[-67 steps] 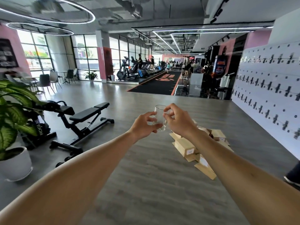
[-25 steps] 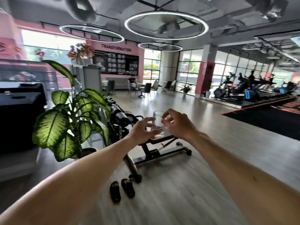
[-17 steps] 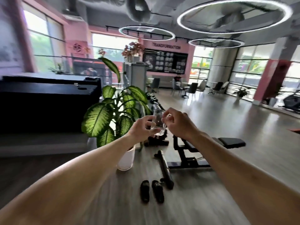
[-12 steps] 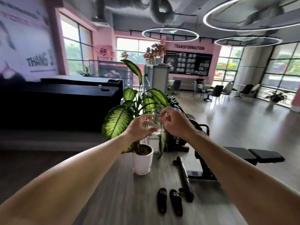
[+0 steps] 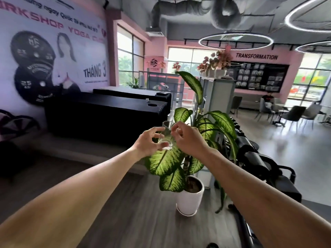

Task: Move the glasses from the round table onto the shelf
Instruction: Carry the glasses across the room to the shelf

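Observation:
A small clear glass (image 5: 166,136) is held out in front of me at chest height, tilted a little to the left. My left hand (image 5: 147,143) grips its lower part from the left. My right hand (image 5: 188,138) pinches its rim and side from the right. Both arms are stretched forward. A long black counter (image 5: 107,111) stands ahead on the left, with another small glass (image 5: 147,99) on its top. No round table is in view.
A leafy plant in a white pot (image 5: 189,199) stands on the floor just below my hands. Black gym equipment (image 5: 265,169) sits to the right of it. Chairs (image 5: 293,113) and a seated person (image 5: 267,101) are at the far right. A low step (image 5: 68,149) runs along the counter.
The view has swung steadily to the left, from the open gym floor to the black counter and wall mural. The glass has stayed in both hands in the same grip.

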`<state>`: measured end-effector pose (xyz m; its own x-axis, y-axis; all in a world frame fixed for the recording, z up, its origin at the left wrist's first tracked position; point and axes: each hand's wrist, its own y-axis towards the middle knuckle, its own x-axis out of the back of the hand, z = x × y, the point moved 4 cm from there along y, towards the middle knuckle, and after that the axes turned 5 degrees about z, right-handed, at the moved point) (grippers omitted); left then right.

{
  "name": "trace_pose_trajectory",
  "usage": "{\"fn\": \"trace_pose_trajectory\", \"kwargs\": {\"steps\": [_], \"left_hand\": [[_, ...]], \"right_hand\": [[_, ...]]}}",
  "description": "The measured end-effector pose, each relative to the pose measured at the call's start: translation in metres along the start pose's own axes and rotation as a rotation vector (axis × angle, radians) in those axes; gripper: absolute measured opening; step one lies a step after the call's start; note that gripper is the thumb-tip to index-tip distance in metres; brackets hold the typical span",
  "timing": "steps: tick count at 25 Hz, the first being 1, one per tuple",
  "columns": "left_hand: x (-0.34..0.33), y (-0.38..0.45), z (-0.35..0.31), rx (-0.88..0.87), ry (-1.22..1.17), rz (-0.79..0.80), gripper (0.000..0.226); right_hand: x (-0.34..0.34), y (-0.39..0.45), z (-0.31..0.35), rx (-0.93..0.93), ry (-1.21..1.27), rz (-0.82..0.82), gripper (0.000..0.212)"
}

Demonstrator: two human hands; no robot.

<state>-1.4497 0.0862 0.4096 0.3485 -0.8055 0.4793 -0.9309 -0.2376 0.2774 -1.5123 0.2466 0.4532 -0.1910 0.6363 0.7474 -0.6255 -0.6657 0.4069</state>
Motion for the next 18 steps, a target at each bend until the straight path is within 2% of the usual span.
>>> {"fn": "trace_pose_trajectory", "kwargs": {"steps": [5, 12, 18], "left_hand": [[0.042, 0.072, 0.056, 0.061, 0.004, -0.1, 0.07], [0.081, 0.187, 0.106, 0.117, 0.047, -0.217, 0.07], [0.118, 0.264, 0.154, 0.158, 0.075, -0.266, 0.071]], "right_hand": [[-0.044, 0.107, -0.023, 0.102, 0.02, 0.045, 0.01], [-0.074, 0.255, -0.069, 0.194, 0.052, 0.13, 0.011], [-0.11, 0.354, -0.091, 0.233, 0.074, 0.159, 0.011]]}}
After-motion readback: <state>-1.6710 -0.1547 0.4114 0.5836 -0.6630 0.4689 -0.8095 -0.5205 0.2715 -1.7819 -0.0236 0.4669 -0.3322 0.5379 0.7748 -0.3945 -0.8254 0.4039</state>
